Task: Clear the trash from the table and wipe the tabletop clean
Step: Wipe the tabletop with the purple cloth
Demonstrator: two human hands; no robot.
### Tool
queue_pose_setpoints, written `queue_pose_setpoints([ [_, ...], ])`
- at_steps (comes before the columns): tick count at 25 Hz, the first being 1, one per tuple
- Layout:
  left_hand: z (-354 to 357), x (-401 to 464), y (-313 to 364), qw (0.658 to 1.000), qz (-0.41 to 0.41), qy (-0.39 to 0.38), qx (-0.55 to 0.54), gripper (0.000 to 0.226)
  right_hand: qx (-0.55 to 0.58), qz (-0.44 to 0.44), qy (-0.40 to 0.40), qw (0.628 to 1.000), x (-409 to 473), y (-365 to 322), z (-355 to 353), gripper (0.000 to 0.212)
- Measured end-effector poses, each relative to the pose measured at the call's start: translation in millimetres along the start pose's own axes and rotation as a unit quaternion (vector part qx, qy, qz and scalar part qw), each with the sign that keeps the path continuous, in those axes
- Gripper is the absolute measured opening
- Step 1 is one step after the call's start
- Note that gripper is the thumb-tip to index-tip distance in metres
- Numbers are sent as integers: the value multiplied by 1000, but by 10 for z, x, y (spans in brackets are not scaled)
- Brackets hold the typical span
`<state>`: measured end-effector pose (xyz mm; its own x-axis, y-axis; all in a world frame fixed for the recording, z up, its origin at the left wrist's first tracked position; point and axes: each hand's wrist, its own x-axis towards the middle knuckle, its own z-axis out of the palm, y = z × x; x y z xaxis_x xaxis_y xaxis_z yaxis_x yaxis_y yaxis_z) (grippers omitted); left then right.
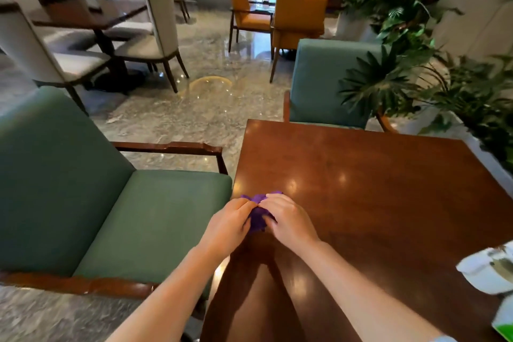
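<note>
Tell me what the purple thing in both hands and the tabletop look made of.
Purple cloth: soft fabric, seemingly; it crumples and bunches between the left hand and right hand. Tabletop: reddish-brown wood or veneer with a glossy finish, shown by sharp light reflections.

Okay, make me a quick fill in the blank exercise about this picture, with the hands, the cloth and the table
1. Both hands, left hand and right hand, hold a cloth coloured ____.
2. The cloth sits near the table's ____ edge.
3. The armchair beside that edge is coloured ____.
4. The two chairs far behind are coloured ____.

Missing words: purple; left; green; orange
</note>
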<state>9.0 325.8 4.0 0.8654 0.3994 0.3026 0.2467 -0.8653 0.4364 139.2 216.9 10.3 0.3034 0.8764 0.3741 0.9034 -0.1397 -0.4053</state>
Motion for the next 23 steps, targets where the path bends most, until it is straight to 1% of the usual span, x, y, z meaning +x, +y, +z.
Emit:
queue_pose_setpoints([
  [3, 166, 310, -286, 999, 2, -28, 18, 30, 12, 6, -20, 1000, 275, 297, 208, 29],
  [6, 447, 531, -527, 998, -5, -56, 21, 29, 7, 48, -39, 998, 419, 565, 439, 28],
  [12, 1007, 647, -821, 990, -50, -131, 19, 24, -63, 105, -96, 988, 348, 825, 956, 15],
  [13, 1051, 627, -860, 989, -49, -135, 24, 24, -72, 106, -96, 987, 306, 865, 1035, 18],
  [15, 1113, 564, -930, 991, -19, -125, 33, 28, -100, 97, -98, 985, 244, 897, 1119, 33],
  [16, 1120, 529, -944, 991, -5, -125, 39, 31, -118, 101, -127, 980, 212, 902, 1144, 41],
  [17, 1127, 510, -955, 989, 9, -130, 64, 40, -135, 109, -161, 972, 196, 890, 1151, 48],
  [19, 1116, 485, -937, 969, -19, -217, 116, 68, -149, 128, -231, 953, 189, 888, 1153, 55],
  [20, 1108, 485, -930, 954, -42, -266, 135, 69, -162, 134, -255, 944, 215, 874, 1136, 56],
  [21, 1100, 500, -928, 940, -56, -300, 152, 63, -178, 139, -268, 937, 246, 850, 1115, 57],
  [22, 1075, 534, -898, 932, -65, -316, 165, 59, -187, 142, -274, 933, 281, 822, 1090, 57],
  [23, 1024, 562, -836, 928, -74, -323, 171, 60, -190, 145, -277, 931, 308, 788, 1048, 57],
])
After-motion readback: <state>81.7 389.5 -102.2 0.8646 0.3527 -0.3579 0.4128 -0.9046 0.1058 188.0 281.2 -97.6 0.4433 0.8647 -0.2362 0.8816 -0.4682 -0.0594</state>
